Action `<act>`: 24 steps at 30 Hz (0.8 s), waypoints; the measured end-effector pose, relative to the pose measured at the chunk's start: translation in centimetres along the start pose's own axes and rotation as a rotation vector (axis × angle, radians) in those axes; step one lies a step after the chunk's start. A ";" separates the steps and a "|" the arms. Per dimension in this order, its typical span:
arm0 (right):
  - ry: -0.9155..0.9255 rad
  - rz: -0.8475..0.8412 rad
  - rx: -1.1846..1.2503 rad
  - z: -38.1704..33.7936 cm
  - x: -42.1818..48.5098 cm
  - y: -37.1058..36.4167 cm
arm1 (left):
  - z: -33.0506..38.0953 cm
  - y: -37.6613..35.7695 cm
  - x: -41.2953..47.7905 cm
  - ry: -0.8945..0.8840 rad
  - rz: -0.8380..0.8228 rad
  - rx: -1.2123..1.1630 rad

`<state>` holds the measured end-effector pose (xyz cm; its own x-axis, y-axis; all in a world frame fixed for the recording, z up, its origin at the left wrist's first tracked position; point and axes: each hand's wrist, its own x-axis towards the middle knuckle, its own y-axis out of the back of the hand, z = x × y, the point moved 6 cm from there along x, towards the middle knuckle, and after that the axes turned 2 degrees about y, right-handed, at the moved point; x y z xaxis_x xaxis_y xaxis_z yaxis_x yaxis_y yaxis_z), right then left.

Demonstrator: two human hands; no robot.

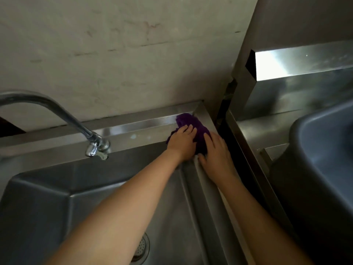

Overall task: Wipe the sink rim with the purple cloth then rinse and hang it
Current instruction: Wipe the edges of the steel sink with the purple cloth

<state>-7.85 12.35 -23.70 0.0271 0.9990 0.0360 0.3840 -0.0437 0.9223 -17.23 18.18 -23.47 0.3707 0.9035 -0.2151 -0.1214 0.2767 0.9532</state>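
head | purple cloth [193, 123] is pressed into the far right corner of the sink rim [133, 129] | left hand [183, 144] and right hand [215, 152] are laid flat on it, grip apart, nothing clamped | risk: being unheld, it may be pushed into the dark gap [223, 131] beside the counter [257, 131]

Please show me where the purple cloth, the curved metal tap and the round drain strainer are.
Purple fuzzy cloth [188, 121]: head view, its far end at the rim corner.
Curved shiny metal tap [61, 111]: head view, its sloping spout.
Round perforated metal drain strainer [142, 246]: head view, its visible holes.
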 end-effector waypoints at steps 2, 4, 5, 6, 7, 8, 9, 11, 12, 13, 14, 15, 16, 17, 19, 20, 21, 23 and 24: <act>-0.023 0.069 -0.004 0.0 0.7 0.1 | -0.4 0.0 -0.4 -0.031 -0.055 -0.103; -0.024 0.129 -0.037 -0.1 1.4 0.4 | -1.3 -0.2 -1.0 -0.038 -0.042 -0.210; -0.017 0.154 -0.050 -0.4 1.8 0.8 | -1.7 -0.4 -1.4 -0.035 -0.028 -0.253; -0.013 0.172 -0.029 -0.6 2.3 1.1 | -2.1 -0.5 -1.7 -0.027 -0.013 -0.297; -0.028 0.184 0.059 -0.9 2.6 1.5 | -2.4 -0.6 -2.0 -0.011 0.009 -0.352; -0.061 0.195 0.214 -1.1 2.8 1.8 | -2.8 -0.4 -2.3 0.019 0.046 -0.425; -0.106 0.202 0.393 -1.4 2.9 1.9 | -3.2 0.0 -2.6 0.061 0.096 -0.511; -0.170 0.209 0.648 -2.1 2.8 1.9 | -4.2 0.9 -3.5 0.145 0.192 -0.749; -0.173 0.199 0.721 -2.7 2.8 1.9 | -4.6 1.0 -4.1 0.188 0.201 -0.904; -0.154 0.182 0.793 -3.4 2.8 1.8 | -5.1 0.9 -4.5 0.224 0.188 -1.073; -0.127 0.157 0.864 -4.2 2.8 1.8 | -5.4 0.7 -5.0 0.253 0.159 -1.252; -0.099 0.113 0.923 -5.1 2.8 1.7 | -5.8 0.4 -5.5 0.278 0.128 -1.429; -0.073 0.047 0.947 -5.7 2.9 1.4 | -6.2 0.3 -5.9 0.301 0.114 -1.574; -0.045 -0.033 0.942 -6.5 2.9 1.1 | -6.7 0.3 -6.3 0.332 0.120 -1.657; 0.009 -0.170 0.910 -7.4 3.2 0.6 | -8.0 0.5 -7.2 0.377 0.166 -1.726; 0.030 -0.216 0.923 -7.8 3.3 0.4 | -8.5 0.6 -7.6 0.379 0.189 -1.750; 0.050 -0.260 0.953 -8.3 3.3 0.3 | -8.7 0.7 -7.9 0.359 0.200 -1.775; 0.090 -0.318 1.030 -9.7 3.2 -0.2 | -9.0 1.3 -8.2 0.289 0.229 -1.826; 0.098 -0.298 1.058 -10.3 3.2 -0.5 | -9.3 1.5 -8.2 0.263 0.262 -1.829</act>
<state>-17.42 15.74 -20.11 -0.2535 0.9655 -0.0597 0.9603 0.2586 0.1051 -29.05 14.24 -22.24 0.0694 0.9473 -0.3127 -0.9233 -0.0577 -0.3796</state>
